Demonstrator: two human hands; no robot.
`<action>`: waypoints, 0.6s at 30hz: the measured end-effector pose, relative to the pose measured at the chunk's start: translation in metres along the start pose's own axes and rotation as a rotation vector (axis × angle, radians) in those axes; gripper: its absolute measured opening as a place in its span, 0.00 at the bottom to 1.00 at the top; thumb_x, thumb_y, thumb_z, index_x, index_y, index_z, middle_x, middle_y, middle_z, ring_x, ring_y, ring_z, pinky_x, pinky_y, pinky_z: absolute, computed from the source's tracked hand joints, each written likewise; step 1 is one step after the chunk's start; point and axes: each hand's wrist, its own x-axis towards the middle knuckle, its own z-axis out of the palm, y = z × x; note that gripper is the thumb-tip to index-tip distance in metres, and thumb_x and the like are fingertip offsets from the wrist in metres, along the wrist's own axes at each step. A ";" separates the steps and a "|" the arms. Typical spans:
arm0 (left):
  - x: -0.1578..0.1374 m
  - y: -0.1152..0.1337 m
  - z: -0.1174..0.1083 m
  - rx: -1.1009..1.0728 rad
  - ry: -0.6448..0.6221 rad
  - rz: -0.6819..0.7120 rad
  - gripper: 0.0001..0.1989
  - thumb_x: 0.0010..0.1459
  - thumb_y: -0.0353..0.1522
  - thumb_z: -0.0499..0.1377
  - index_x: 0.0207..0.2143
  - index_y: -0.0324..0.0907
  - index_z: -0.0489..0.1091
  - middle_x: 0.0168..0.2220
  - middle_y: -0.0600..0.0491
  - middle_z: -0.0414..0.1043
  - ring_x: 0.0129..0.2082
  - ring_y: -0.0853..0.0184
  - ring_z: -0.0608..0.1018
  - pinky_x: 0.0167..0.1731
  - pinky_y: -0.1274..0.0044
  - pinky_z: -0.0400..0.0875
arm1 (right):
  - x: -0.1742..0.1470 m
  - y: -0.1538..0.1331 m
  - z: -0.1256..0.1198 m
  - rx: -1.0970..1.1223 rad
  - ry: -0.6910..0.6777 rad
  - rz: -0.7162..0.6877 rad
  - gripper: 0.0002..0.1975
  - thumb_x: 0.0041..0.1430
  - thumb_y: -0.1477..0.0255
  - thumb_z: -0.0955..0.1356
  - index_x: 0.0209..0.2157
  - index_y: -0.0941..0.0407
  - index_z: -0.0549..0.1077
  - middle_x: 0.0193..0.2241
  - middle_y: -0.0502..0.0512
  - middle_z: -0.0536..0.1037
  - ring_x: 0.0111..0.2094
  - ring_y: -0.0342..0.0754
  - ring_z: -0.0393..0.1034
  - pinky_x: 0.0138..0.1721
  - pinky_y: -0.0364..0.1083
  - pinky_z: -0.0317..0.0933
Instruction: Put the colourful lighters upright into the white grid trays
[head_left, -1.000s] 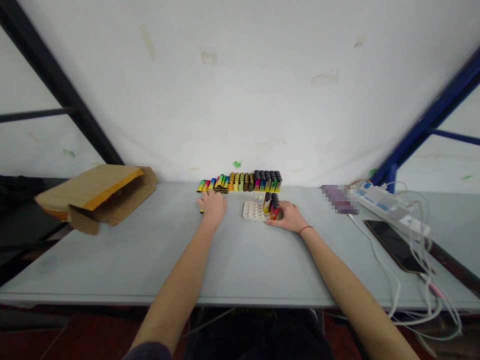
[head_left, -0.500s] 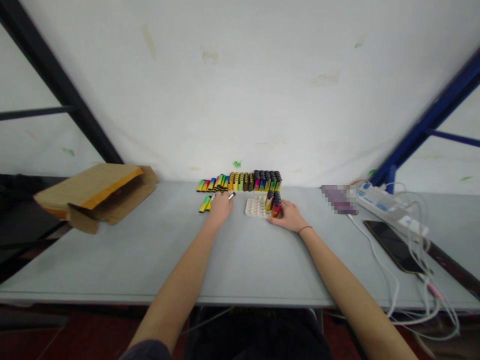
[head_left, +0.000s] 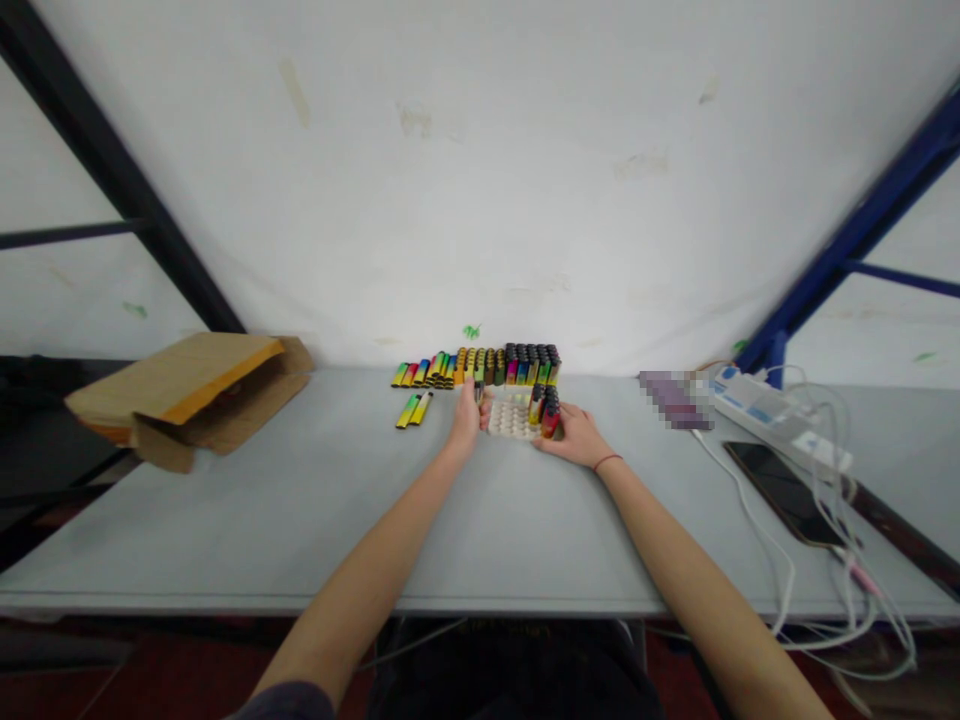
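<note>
A pale tray [head_left: 511,420] with rows of round sockets lies on the table in front of me. Several lighters [head_left: 551,414] stand upright at its right end. My right hand [head_left: 577,437] is closed round that end, thumb along the near edge and fingers beside the lighters. At the tray's left edge, my left hand [head_left: 468,415] holds a lighter [head_left: 480,391] upright with its dark top showing; the fingers hide most of its body. Two yellow-green lighters [head_left: 414,410] lie flat to the left of this hand.
Behind the tray stand packed blocks of black-topped lighters [head_left: 532,363] and yellow-topped ones [head_left: 481,364]. More lighters [head_left: 423,371] lie piled left of them. An open cardboard box [head_left: 217,385] sits far left. On the right are a phone [head_left: 784,492], a power strip [head_left: 780,415] and loose white cables.
My left hand has moved right, from beside the loose lighters to the tray's left edge, turning the lighter from lying to upright. My right hand stays at the tray.
</note>
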 end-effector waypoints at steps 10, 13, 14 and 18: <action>-0.008 -0.003 0.005 -0.085 0.039 -0.137 0.24 0.64 0.46 0.45 0.18 0.45 0.50 0.11 0.62 0.43 0.10 0.76 0.47 0.12 0.82 0.40 | 0.000 0.002 0.002 -0.005 0.012 -0.008 0.31 0.54 0.54 0.72 0.54 0.58 0.73 0.55 0.67 0.75 0.56 0.63 0.68 0.57 0.59 0.59; -0.007 -0.002 0.005 -0.105 0.041 -0.149 0.23 0.64 0.44 0.44 0.18 0.45 0.50 0.11 0.62 0.42 0.10 0.76 0.47 0.12 0.82 0.40 | 0.000 0.002 0.002 -0.005 0.014 -0.006 0.32 0.54 0.54 0.72 0.55 0.57 0.72 0.56 0.67 0.75 0.57 0.63 0.68 0.58 0.59 0.58; -0.007 -0.002 0.005 -0.105 0.044 -0.156 0.23 0.64 0.44 0.44 0.18 0.45 0.50 0.11 0.62 0.42 0.10 0.76 0.46 0.12 0.82 0.40 | 0.000 0.003 0.002 -0.005 0.011 -0.006 0.32 0.54 0.54 0.72 0.55 0.57 0.72 0.56 0.67 0.75 0.57 0.63 0.68 0.58 0.59 0.58; -0.008 -0.003 0.006 -0.096 0.064 -0.153 0.22 0.64 0.42 0.43 0.17 0.45 0.50 0.11 0.62 0.42 0.10 0.76 0.46 0.12 0.82 0.40 | 0.000 0.003 0.002 -0.007 0.002 -0.003 0.33 0.54 0.54 0.72 0.56 0.58 0.72 0.56 0.67 0.75 0.57 0.63 0.68 0.58 0.59 0.58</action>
